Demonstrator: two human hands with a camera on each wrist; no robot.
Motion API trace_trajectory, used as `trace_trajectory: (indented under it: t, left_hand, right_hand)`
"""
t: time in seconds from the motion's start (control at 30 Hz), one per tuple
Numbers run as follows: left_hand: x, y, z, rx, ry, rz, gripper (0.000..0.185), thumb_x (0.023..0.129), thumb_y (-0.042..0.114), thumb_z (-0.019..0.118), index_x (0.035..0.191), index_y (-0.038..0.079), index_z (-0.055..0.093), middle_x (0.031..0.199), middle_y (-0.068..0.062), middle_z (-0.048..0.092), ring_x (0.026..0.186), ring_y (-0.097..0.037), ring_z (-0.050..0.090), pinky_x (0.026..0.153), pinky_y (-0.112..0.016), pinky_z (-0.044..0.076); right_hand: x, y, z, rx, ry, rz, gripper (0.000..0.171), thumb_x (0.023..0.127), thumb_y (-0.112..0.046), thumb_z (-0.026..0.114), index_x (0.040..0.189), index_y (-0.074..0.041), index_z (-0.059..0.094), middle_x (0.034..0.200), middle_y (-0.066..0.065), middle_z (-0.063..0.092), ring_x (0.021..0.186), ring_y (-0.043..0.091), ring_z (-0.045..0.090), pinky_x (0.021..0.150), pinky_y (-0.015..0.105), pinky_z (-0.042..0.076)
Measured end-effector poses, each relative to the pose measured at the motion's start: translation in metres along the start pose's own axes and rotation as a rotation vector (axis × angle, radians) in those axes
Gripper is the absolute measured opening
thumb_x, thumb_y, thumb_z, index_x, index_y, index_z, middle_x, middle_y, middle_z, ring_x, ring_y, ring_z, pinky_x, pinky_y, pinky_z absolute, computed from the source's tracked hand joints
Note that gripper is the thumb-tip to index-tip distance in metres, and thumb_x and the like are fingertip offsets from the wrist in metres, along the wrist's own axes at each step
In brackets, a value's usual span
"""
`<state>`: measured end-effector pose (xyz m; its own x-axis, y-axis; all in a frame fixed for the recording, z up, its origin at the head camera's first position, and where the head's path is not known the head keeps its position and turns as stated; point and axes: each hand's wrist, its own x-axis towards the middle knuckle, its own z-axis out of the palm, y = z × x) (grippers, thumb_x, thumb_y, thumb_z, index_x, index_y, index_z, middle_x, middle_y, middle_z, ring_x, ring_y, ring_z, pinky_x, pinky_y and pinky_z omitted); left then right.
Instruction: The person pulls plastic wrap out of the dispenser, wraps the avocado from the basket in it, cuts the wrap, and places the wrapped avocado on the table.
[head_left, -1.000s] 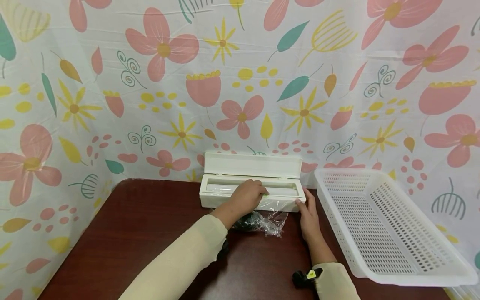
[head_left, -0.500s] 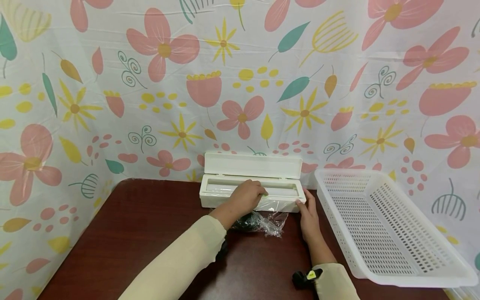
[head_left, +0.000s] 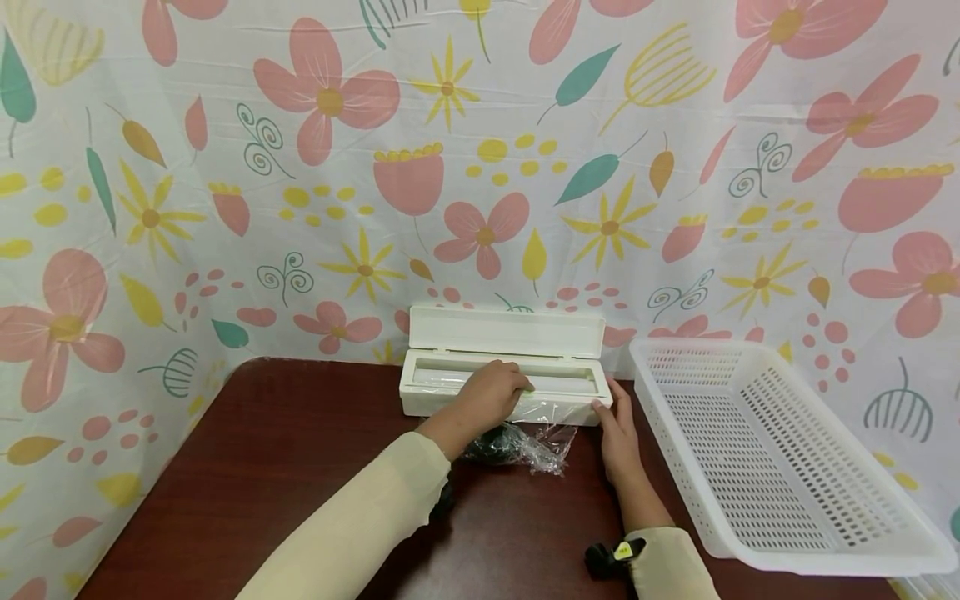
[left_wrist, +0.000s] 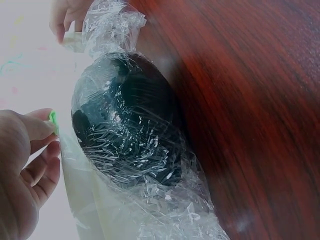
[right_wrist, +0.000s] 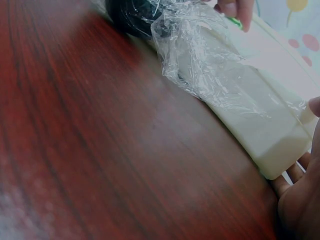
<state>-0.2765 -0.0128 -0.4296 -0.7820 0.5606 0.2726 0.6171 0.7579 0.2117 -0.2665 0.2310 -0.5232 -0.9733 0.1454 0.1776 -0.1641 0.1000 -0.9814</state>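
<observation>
A white cling-film dispenser box [head_left: 429, 401] stands open at the back of the dark wooden table [head_left: 300, 475], its lid [head_left: 506, 331] raised. My left hand [head_left: 491, 392] rests over the box's front edge and pinches a small green slider [left_wrist: 52, 118]. My right hand [head_left: 618, 433] holds the box's right end [right_wrist: 280, 150], thumb above and fingers behind it. A dark round object wrapped in cling film [left_wrist: 125, 120] lies on the table just in front of the box, between my hands. A film sheet [right_wrist: 210, 75] still runs from it up to the box.
A white perforated plastic basket [head_left: 787, 533] sits on the table at the right, close to my right forearm. A flowered cloth [head_left: 480, 167] hangs as a backdrop behind and to the left. Bare tabletop lies to the left and front.
</observation>
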Motion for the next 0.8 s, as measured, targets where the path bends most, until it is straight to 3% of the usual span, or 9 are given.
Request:
trace_trajectory:
  t: [0.33, 0.8]
  left_hand:
    - [-0.002, -0.0012, 0.0, 0.001, -0.007, -0.028, 0.03, 0.104, 0.009, 0.051, 0.118, 0.02, 0.076, 0.109, 0.002, 0.072, 0.101, -0.016, 0.066, 0.094, -0.027, 0.054]
    - [-0.0054, -0.0036, -0.0002, -0.016, -0.005, -0.039, 0.027, 0.104, 0.011, 0.055, 0.118, 0.019, 0.076, 0.107, 0.002, 0.072, 0.101, -0.016, 0.067, 0.092, -0.027, 0.055]
  right_hand:
    - [0.0001, 0.0007, -0.0008, 0.013, -0.001, -0.003, 0.054, 0.109, -0.017, 0.044, 0.16, -0.014, 0.025, 0.16, 0.01, 0.032, 0.126, 0.004, 0.039, 0.097, 0.008, 0.033]
    - [0.0016, 0.0051, -0.0024, 0.014, -0.01, -0.003, 0.056, 0.109, -0.015, 0.043, 0.161, -0.015, 0.024, 0.162, 0.007, 0.029, 0.135, 0.008, 0.034, 0.1, 0.006, 0.031]
